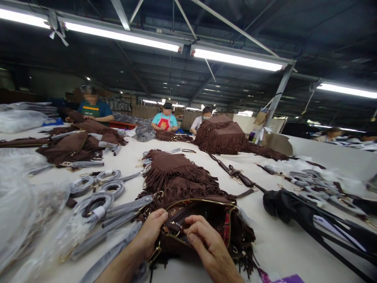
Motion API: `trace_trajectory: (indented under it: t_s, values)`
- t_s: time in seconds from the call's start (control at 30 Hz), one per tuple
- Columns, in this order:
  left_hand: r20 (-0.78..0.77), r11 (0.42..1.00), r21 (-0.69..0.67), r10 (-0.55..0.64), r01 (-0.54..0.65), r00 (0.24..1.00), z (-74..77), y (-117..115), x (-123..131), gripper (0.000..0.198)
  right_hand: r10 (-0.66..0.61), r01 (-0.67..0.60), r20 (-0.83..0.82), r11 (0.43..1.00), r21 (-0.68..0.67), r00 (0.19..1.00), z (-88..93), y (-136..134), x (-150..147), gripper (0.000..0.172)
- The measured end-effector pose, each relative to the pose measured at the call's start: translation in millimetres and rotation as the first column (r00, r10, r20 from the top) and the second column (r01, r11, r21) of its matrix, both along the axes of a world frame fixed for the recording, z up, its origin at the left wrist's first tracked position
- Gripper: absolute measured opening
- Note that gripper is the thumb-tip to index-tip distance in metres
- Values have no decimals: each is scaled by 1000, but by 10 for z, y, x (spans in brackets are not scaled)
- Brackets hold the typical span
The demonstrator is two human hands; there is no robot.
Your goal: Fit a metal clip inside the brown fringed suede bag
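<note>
A brown fringed handbag [203, 251] lies in front of me, its gold zipper unzipped and its mouth spread towards me. My left hand [153, 232] grips the left end of the opening, thumb over the zipper edge. At the mouth, my right hand [204, 239] has its fingers curled and drawn together; what they pinch, if anything, I cannot make out. Just left of those fingertips is a small dark strap with metal hardware [175, 226]. Red patterned trim [226, 230] shows at the right inside the bag. The depth of the interior is dark.
More fringed bags [169, 163] lie behind, with a tall pile [222, 135] farther back. Wrapped coiled straps [113, 188] and plastic bags [26, 212] cover the left. Black straps [294, 212] and more coils lie right. Several co-workers, including one in a red apron [165, 124], are across the white table [282, 247].
</note>
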State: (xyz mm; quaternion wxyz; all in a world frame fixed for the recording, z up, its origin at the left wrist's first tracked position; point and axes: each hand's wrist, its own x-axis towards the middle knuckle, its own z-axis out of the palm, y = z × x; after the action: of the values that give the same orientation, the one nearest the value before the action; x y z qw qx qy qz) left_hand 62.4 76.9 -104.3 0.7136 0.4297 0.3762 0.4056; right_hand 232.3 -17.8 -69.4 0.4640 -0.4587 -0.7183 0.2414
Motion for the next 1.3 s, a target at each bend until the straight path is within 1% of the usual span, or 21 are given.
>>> trace_trajectory:
  t_s: [0.1, 0.2, 0.3, 0.43, 0.57, 0.83, 0.93, 1.17, 1.3]
  values:
    - [28, 999, -41, -13, 14, 1000, -28, 20, 9, 46, -99, 100, 113, 995, -4, 989, -43, -53, 102, 22]
    - [47, 998, -63, -9, 12, 999, -44, 30, 9, 47, -94, 100, 239, 995, -13, 967, -76, -101, 171, 22]
    - [60, 997, -72, -1, 6, 998, -40, 22, 5, 44, -92, 100, 280, 995, -12, 955, -99, -116, 206, 22]
    - [71, 997, -79, 10, -4, 997, -17, 1, 10, 42, -106, 120, 288, 992, -31, 952, -122, -105, 222, 22]
    - [86, 996, -91, 6, 2, 996, -8, -2, 18, 42, -88, 107, 284, 993, -50, 955, -134, -95, 213, 22]
    - [122, 994, -111, 4, 9, 993, -31, 15, 17, 39, -68, 84, 250, 995, -51, 966, -125, 35, 107, 19]
    - [137, 993, -117, 7, 10, 991, -49, 30, 14, 38, -78, 93, 251, 994, -50, 965, -124, 69, 87, 19]
    - [172, 987, -153, -14, 40, 985, -125, 64, 2, 34, -105, 133, 262, 987, -90, 959, -156, 48, 203, 22]
    - [178, 985, -169, -1, 32, 984, -134, 66, 7, 33, -119, 146, 205, 982, -123, 972, -201, 53, 213, 23]
